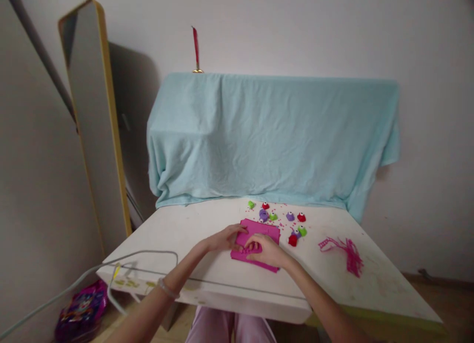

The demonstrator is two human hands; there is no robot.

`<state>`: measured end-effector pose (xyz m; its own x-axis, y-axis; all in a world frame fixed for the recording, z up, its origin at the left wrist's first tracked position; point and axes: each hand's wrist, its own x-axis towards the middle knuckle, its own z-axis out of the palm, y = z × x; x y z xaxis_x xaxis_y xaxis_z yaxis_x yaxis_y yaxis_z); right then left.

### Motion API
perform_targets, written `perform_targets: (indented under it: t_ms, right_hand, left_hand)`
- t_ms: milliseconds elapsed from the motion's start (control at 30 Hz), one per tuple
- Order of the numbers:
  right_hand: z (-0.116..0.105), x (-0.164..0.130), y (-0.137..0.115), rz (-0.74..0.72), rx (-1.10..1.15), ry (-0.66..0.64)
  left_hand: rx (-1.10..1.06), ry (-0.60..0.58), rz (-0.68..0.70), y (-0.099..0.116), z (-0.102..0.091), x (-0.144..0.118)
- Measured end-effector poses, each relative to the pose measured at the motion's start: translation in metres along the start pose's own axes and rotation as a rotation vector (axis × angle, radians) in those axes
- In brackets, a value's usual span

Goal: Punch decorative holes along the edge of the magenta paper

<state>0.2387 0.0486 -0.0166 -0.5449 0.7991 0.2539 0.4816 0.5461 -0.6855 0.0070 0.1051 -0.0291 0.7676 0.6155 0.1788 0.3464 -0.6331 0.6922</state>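
Nearest are the wearer's pink-trousered legs [217,328], below the front edge of the white table [207,269]. A pale band [167,289] circles the left wrist, and a grey cable [155,251] lies along the near left of the tabletop.

The left hand [230,238] reaches over the left side of a pink sheet [263,228], its fingers spread and the thumb well apart from the forefinger. The right hand [265,250] comes in from the other side, fingers curled and thumb reaching toward the left thumb. Small pink bits lie between the two hands on the sheet; I cannot tell whether the right fingertips pinch one or only touch the surface.

Well to the right lies a tangle of pink strips [353,258]. Beyond the sheet stand small red, green and purple figures [301,217] among scattered specks, then a light blue cloth [274,140].
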Motion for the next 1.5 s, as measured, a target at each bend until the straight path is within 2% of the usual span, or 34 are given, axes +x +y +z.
perform_targets:
  t_ms: [200, 367, 700, 1033, 1267, 1500]
  right_hand:
    - [0.004, 0.008, -0.006, -0.011, 0.004, -0.051]
    - [0.007, 0.011, -0.005, -0.030, 0.011, -0.045]
    - [0.013, 0.014, -0.009, -0.036, -0.004, -0.075]
    - [0.019, 0.016, -0.007, -0.104, -0.052, -0.081]
    - [0.023, 0.014, -0.004, -0.111, -0.093, -0.087]
    - [0.022, 0.008, -0.008, -0.107, -0.073, -0.072]
  left_hand:
    - [-0.043, -0.154, -0.083, 0.001, -0.009, -0.001]
    - [-0.090, -0.210, -0.132, 0.006, -0.016, 0.000]
    - [-0.092, -0.252, -0.151, 0.004, -0.014, 0.006]
    - [-0.088, -0.263, -0.159, 0.009, -0.015, 0.007]
    - [-0.049, -0.296, -0.213, 0.012, -0.016, 0.010]
    - [-0.035, -0.318, -0.161, 0.010, -0.015, 0.011]
